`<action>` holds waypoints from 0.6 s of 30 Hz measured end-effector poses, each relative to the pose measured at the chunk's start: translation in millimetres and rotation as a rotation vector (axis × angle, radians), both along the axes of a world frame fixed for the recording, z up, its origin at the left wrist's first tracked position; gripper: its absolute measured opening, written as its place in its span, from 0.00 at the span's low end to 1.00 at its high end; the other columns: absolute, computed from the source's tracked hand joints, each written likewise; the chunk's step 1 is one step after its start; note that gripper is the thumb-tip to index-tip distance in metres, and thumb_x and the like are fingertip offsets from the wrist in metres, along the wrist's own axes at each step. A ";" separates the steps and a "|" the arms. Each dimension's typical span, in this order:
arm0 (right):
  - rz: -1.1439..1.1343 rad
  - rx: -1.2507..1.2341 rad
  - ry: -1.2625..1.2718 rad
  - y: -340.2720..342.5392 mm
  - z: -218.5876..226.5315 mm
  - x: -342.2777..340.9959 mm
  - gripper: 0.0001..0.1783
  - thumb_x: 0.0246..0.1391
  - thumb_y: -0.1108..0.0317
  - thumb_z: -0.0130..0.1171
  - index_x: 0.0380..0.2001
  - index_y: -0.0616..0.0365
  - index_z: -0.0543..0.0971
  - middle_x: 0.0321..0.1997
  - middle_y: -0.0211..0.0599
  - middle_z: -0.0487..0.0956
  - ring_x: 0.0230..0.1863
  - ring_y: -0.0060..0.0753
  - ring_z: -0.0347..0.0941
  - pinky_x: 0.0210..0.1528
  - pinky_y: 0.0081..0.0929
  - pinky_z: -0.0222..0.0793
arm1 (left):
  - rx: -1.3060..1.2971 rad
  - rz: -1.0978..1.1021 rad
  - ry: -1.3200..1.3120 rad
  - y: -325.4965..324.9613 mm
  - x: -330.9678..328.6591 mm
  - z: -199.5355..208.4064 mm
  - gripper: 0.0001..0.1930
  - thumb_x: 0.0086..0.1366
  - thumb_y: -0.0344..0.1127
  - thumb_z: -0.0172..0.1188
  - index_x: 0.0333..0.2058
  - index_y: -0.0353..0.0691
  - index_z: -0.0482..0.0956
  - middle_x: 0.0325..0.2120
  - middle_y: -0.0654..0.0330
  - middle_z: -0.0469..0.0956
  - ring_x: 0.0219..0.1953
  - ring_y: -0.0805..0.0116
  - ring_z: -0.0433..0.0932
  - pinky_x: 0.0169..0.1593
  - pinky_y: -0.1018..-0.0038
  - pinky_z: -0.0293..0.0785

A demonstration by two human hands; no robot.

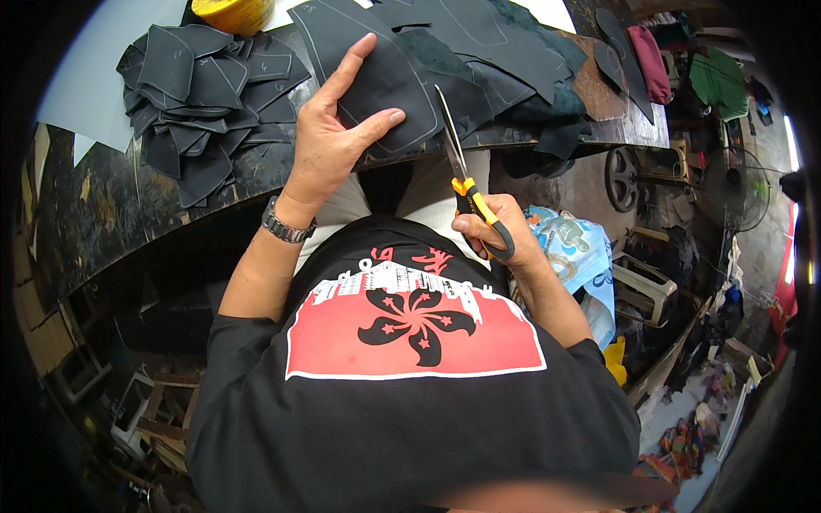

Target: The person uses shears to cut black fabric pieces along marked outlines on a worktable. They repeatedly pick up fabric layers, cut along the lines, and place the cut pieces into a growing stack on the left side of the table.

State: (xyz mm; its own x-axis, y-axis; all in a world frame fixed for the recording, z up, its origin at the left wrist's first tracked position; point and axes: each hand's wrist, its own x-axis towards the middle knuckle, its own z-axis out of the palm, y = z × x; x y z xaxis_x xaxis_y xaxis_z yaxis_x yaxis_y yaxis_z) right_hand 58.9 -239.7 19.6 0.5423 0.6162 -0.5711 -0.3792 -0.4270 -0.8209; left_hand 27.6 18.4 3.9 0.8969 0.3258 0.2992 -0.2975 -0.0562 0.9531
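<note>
My left hand (338,128) lies over a dark leather-like sheet (389,81) at the table's near edge. Its thumb and forefinger stretch apart across the sheet; the other fingers are mostly hidden. Pale outlines are drawn on this sheet. In my right hand (509,227) is a pair of scissors (466,184) with yellow and black handles, held over my lap just off the table. The blades point up and away from me, their tips beside the sheet's right side. A pile of cut dark pieces (201,94), several with pale marks, sits left of my left hand.
A yellow tub (233,12) stands at the back of the worn black table (94,227). More dark sheets (513,51) spread rightward. To the right are a black handwheel (622,179), a standing fan (737,188), a pale plastic stool (641,286) and blue patterned cloth (581,248).
</note>
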 end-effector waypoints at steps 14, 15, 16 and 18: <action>0.046 0.087 0.021 7.3 1.5 9.7 0.20 0.50 0.54 0.66 0.26 0.61 0.74 0.16 0.27 0.70 0.14 0.15 0.64 0.16 0.14 0.57 | -0.070 -0.045 -0.024 -2.6 -3.3 -0.6 0.40 0.52 0.25 0.70 0.64 0.38 0.62 0.61 0.55 0.66 0.60 0.71 0.68 0.63 0.74 0.63; 0.043 0.078 0.019 7.0 2.4 8.0 0.19 0.51 0.55 0.66 0.25 0.61 0.74 0.15 0.26 0.70 0.13 0.14 0.63 0.15 0.13 0.56 | -0.072 -0.044 -0.023 -2.1 -3.3 -1.3 0.40 0.52 0.25 0.70 0.64 0.38 0.61 0.61 0.55 0.66 0.60 0.71 0.68 0.63 0.74 0.63; 0.033 0.053 0.004 6.8 3.2 6.2 0.19 0.51 0.56 0.67 0.25 0.61 0.74 0.14 0.26 0.70 0.12 0.14 0.63 0.15 0.14 0.56 | -0.077 -0.051 -0.016 -1.9 -3.3 -2.0 0.41 0.52 0.25 0.70 0.64 0.38 0.61 0.61 0.55 0.66 0.59 0.71 0.68 0.63 0.74 0.63; 0.010 0.032 -0.007 6.9 4.8 3.0 0.17 0.51 0.58 0.67 0.24 0.61 0.75 0.13 0.25 0.69 0.11 0.14 0.62 0.13 0.14 0.54 | -0.087 -0.064 -0.003 -1.5 -3.4 -3.6 0.41 0.52 0.25 0.70 0.64 0.39 0.61 0.61 0.55 0.66 0.59 0.71 0.68 0.63 0.74 0.63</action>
